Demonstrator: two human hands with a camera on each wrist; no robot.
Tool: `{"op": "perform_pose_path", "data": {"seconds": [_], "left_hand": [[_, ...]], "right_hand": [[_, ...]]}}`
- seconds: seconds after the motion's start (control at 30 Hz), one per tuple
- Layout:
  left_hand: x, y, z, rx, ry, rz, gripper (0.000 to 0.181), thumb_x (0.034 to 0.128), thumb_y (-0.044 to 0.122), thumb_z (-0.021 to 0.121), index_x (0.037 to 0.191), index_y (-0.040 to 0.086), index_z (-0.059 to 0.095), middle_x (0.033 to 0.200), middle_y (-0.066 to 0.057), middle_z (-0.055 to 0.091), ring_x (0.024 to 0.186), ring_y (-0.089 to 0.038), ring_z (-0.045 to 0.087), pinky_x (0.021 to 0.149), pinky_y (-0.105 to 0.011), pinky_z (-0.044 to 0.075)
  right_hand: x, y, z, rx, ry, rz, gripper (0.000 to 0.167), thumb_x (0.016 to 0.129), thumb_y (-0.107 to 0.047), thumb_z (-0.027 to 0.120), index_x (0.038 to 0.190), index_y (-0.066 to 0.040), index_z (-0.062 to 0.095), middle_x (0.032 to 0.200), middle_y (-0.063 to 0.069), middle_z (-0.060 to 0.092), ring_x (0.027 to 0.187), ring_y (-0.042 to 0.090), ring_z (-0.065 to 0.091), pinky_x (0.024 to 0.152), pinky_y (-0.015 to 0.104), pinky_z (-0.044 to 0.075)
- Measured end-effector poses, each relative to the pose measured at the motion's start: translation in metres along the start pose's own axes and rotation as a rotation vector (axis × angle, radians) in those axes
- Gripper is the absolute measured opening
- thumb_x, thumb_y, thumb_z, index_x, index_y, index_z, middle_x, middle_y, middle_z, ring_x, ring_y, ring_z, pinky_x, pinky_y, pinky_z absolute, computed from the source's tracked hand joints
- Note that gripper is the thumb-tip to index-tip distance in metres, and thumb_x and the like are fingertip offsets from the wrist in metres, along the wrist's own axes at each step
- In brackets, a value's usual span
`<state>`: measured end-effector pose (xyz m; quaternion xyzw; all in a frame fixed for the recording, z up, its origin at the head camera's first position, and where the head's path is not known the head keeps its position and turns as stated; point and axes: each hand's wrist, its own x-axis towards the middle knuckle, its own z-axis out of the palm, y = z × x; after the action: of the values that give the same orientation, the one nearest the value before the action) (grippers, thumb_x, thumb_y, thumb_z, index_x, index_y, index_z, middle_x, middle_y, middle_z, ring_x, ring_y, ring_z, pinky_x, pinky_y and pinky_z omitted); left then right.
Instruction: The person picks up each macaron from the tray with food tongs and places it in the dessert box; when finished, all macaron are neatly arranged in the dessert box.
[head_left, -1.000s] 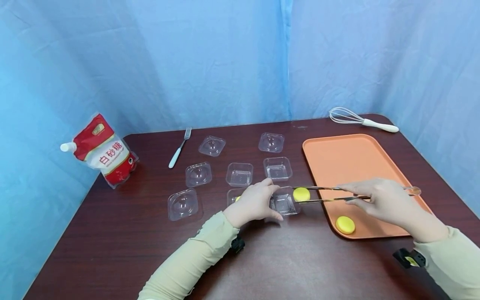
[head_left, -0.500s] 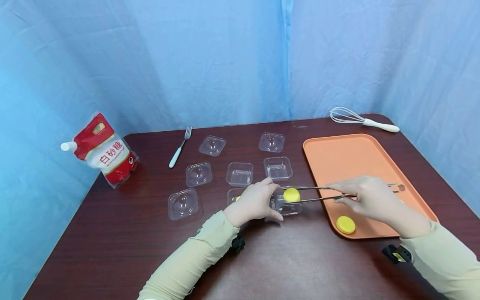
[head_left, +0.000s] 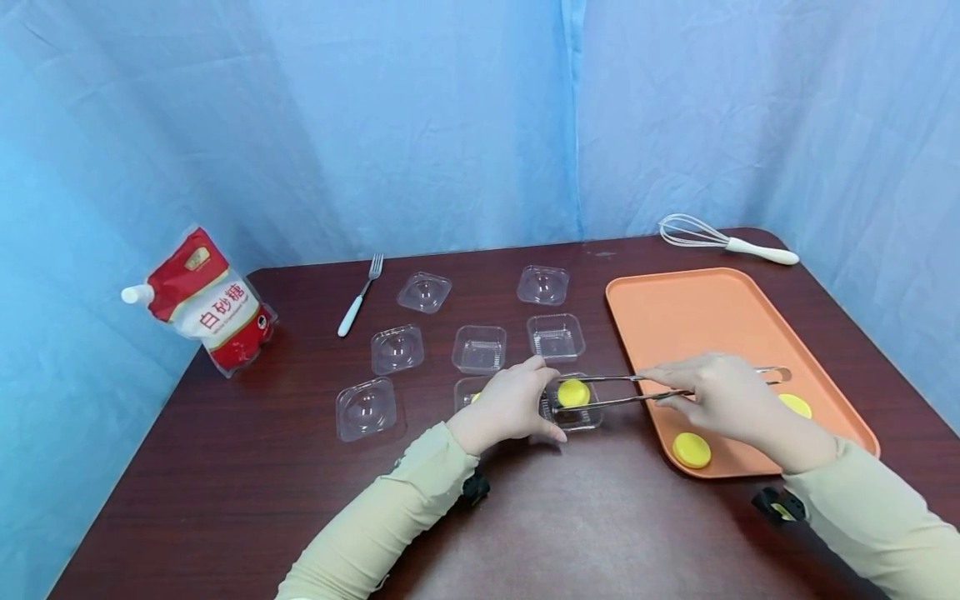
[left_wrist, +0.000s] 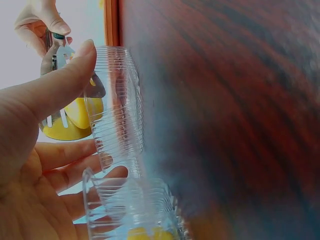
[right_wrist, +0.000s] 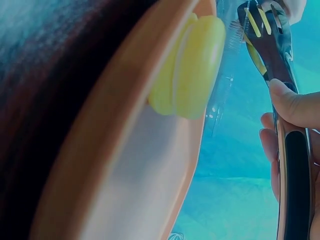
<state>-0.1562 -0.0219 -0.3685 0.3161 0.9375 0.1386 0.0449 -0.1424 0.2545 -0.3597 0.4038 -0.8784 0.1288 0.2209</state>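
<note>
My left hand (head_left: 510,404) holds a clear square container (head_left: 581,419) between thumb and fingers; the left wrist view shows the thumb on the rim of its ribbed wall (left_wrist: 117,100). My right hand (head_left: 731,400) grips metal tongs (head_left: 618,400) (right_wrist: 295,165). Between the tongs' ends is a yellow round piece (head_left: 573,392) (left_wrist: 77,115), over or inside that container; its exact height cannot be told. Another container (head_left: 463,390) with something yellow stands partly hidden behind my left hand. Two yellow rounds (head_left: 692,450) (head_left: 795,406) lie on the orange tray (head_left: 705,317).
Two other clear containers (head_left: 480,348) (head_left: 556,337) stand behind my left hand. Several clear lids (head_left: 366,409) (head_left: 397,348) (head_left: 424,292) (head_left: 543,285) lie around them. A fork (head_left: 360,296) and sugar bag (head_left: 213,300) are at left, a whisk (head_left: 723,242) at back right.
My right hand has moved left with the tongs, bringing the yellow piece from the container's right edge to above or within it. The left hand has stayed in place.
</note>
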Motion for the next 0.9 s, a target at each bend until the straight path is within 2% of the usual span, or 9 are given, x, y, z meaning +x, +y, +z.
{"op": "perform_pose_path", "data": {"seconds": [0.23,0.43,0.7,0.83,0.9], "left_hand": [[0.0000,-0.0004,0.0011,0.000,0.001,-0.002,0.077,0.0633,0.046,0.085,0.124,0.006,0.060,0.110,-0.002,0.059,0.098,-0.018,0.062,0.084,-0.031,0.051],[0.0002,-0.0007,0.0017,0.005,0.001,0.001,0.077,0.0634,0.047,0.085,0.124,0.006,0.060,0.111,-0.002,0.059,0.100,-0.018,0.062,0.085,-0.031,0.051],[-0.0002,0.0001,0.0008,0.006,-0.002,-0.002,0.077,0.0635,0.047,0.084,0.124,0.006,0.060,0.110,-0.002,0.059,0.098,-0.018,0.062,0.085,-0.029,0.050],[-0.0005,0.0007,0.0000,0.001,0.002,0.005,0.075,0.0636,0.046,0.085,0.123,0.006,0.060,0.110,-0.003,0.059,0.099,-0.018,0.062,0.085,-0.030,0.050],[-0.0008,0.0011,-0.0003,0.000,0.000,0.004,0.075,0.0639,0.046,0.085,0.123,0.006,0.060,0.111,-0.003,0.059,0.100,-0.019,0.062,0.086,-0.030,0.050]], "right_hand": [[0.0017,-0.0020,-0.0011,0.020,-0.016,0.018,0.047,0.056,-0.004,0.086,0.102,-0.007,0.074,0.088,0.006,0.074,0.060,0.009,0.065,0.044,0.016,0.037],[0.0017,-0.0031,-0.0020,0.014,-0.027,0.025,0.045,0.058,-0.004,0.085,0.101,-0.007,0.074,0.088,0.006,0.074,0.064,0.011,0.068,0.049,0.022,0.048],[0.0005,-0.0033,-0.0036,0.025,-0.050,0.057,0.046,0.060,-0.004,0.084,0.105,-0.009,0.074,0.091,0.006,0.074,0.060,0.007,0.063,0.045,0.013,0.027],[0.0002,-0.0033,-0.0045,0.025,-0.052,0.063,0.046,0.060,-0.003,0.084,0.105,-0.009,0.074,0.091,0.005,0.074,0.056,-0.001,0.054,0.043,0.013,0.023],[0.0001,-0.0035,-0.0046,0.031,-0.054,0.062,0.046,0.060,-0.003,0.084,0.105,-0.009,0.074,0.091,0.006,0.074,0.056,0.000,0.056,0.043,0.012,0.025]]}}
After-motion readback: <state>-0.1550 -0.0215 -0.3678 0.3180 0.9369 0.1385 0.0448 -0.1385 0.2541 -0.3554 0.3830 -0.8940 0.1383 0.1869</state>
